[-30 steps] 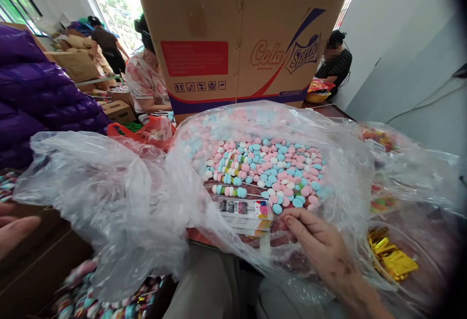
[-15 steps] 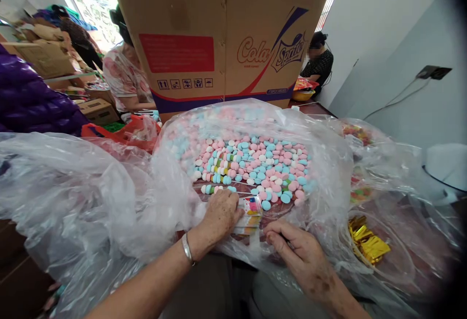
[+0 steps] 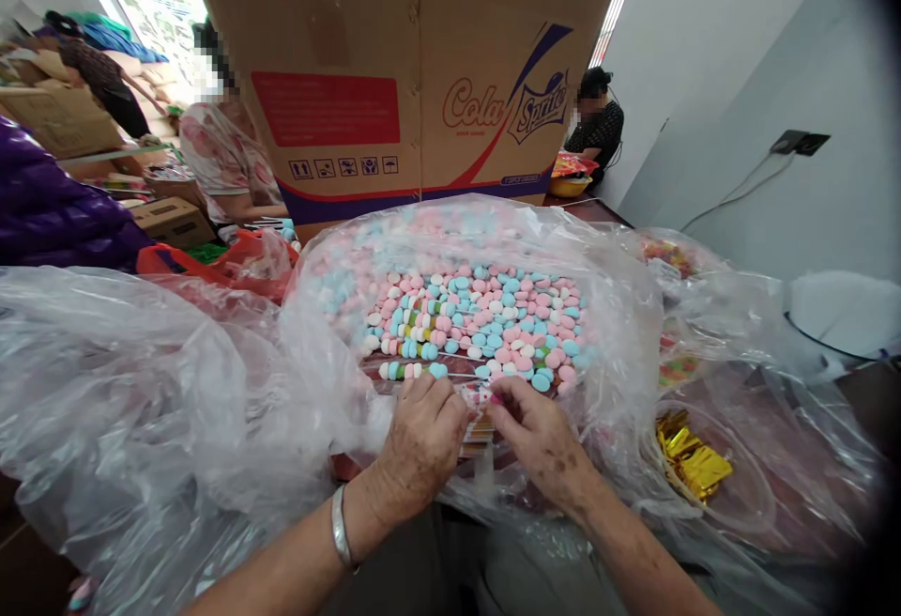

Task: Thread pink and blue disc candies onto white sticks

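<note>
My left hand [image 3: 426,438], a silver bracelet on its wrist, is closed at the left end of a small printed plastic wrapper [image 3: 477,397]. The fingers of my right hand [image 3: 545,442] pinch the wrapper's other end. More printed wrappers [image 3: 479,438] lie in a stack just below, between the hands. Beyond my left fingertips rests a stick threaded with pink, blue, white and green candies [image 3: 412,371]. Several more candy skewers [image 3: 422,323] lie side by side behind it. Loose pastel candies [image 3: 521,315] fill the clear plastic bag [image 3: 619,315] around them.
A tall cardboard carton [image 3: 352,34] stands behind the bag. Gold twist ties [image 3: 694,456] sit in a clear round container at right. Crumpled plastic sheeting [image 3: 141,428] covers the left side, near a red bag [image 3: 218,264]. Other people [image 3: 225,161] work beyond the carton.
My right hand has moved up and left to the wrapper, its fingers now pinching it. My left hand stays at the stack. The view has shifted slightly.
</note>
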Available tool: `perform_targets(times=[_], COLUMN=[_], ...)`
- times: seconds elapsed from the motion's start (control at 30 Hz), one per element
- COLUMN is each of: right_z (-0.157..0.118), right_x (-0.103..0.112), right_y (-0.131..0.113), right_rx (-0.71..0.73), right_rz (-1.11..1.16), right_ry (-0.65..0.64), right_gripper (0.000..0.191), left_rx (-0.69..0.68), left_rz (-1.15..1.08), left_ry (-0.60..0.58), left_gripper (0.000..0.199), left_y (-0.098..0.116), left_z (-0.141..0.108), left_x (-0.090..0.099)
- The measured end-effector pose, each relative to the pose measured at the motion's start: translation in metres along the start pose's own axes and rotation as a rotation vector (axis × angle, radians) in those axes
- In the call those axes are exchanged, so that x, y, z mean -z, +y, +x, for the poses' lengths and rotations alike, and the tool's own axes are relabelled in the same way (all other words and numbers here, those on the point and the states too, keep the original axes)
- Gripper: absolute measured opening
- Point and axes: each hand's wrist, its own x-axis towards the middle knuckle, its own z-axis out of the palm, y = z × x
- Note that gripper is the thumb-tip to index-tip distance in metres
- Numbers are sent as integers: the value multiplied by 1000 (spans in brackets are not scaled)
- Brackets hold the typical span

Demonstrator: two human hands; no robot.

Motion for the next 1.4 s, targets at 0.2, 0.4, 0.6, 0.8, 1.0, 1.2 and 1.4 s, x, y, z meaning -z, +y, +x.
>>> perform_targets(times=[0.2,0.4,0.6,0.8,1.0,1.2,1.4], right_z=[-3,-5,-3,-3,23,83,104], right_x=[4,18,28,30,26,-22,-41], right_y=[0,2,-5,-15,-26,-9,-11], right_rx=[349,568,778,845,548,432,454], right_rz=[-97,-215,-290,-312,-196,-931,-1015], right_ry=[-17,-125,-158,-105,-242,-365,-417], right_gripper=[18,20,28,32,38,21,15], left_rx=[-20,238,341,385,535,694,774], left_rz=[-158,-624,-832,-958,-1081,-1134,-1229], left_ry=[50,-390,-544,-538,-506,-452,-327], left_gripper=[17,13,18,23,33,40,36], left_y=[-1,-8,-6,-6,-14,-26,-33], left_z=[3,8,7,2,-15,-48,-54], left_x=[17,35,42,45,54,50,43])
